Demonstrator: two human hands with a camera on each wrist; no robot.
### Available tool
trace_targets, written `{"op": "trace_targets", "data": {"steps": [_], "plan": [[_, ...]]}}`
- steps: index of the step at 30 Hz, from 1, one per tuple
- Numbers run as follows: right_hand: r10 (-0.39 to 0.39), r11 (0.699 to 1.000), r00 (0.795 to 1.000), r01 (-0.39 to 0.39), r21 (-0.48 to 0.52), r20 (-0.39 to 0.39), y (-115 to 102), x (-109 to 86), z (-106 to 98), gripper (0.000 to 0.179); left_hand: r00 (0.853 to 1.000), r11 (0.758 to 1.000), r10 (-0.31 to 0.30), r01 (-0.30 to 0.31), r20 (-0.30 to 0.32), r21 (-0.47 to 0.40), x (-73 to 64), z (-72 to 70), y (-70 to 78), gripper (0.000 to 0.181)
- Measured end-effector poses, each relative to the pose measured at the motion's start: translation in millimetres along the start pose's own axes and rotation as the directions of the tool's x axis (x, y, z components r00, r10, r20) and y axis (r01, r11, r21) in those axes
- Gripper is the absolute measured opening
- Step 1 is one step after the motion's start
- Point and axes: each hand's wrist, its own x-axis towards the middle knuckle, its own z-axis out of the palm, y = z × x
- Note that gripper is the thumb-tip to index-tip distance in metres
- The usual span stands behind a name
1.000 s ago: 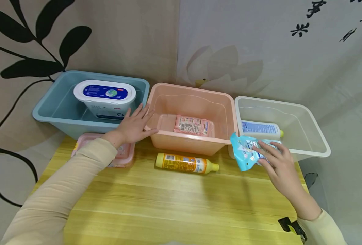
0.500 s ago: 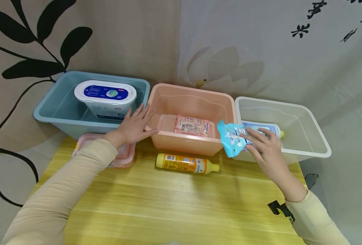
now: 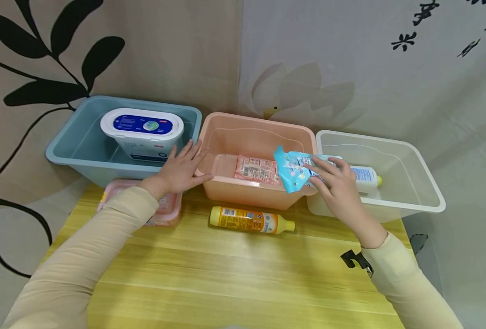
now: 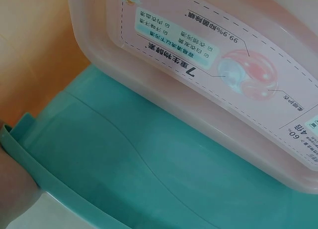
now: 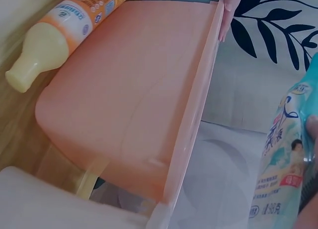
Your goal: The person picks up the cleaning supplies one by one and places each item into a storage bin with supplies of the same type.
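Observation:
My right hand holds a light-blue printed plastic packet above the right part of the pink bin. In the right wrist view the packet hangs at the right edge, with fingertips against it. My left hand lies with spread fingers where the blue bin and the pink bin meet, touching their rims. Inside the pink bin lies a pink packet, partly covered by the blue one. A white lidded tub stands in the blue bin.
A yellow bottle lies on the wooden table before the pink bin. Partly under my left forearm sits a pink lidded box. The white bin at right holds a white-and-blue bottle. A printed curtain hangs behind.
My right hand has carried the light-blue packet left and slightly up, from the white bin's front edge to over the pink bin. My left hand has stayed in place.

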Motion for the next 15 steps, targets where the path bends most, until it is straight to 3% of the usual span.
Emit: {"op": "trace_targets", "data": {"steps": [15], "plan": [[0.084, 0.996, 0.993, -0.083, -0.017, 0.084, -13.0, 36.9, 25.1, 0.037, 1.0, 1.0, -0.002, 0.002, -0.002, -0.001, -0.2, -0.6, 0.4, 0.081]]}}
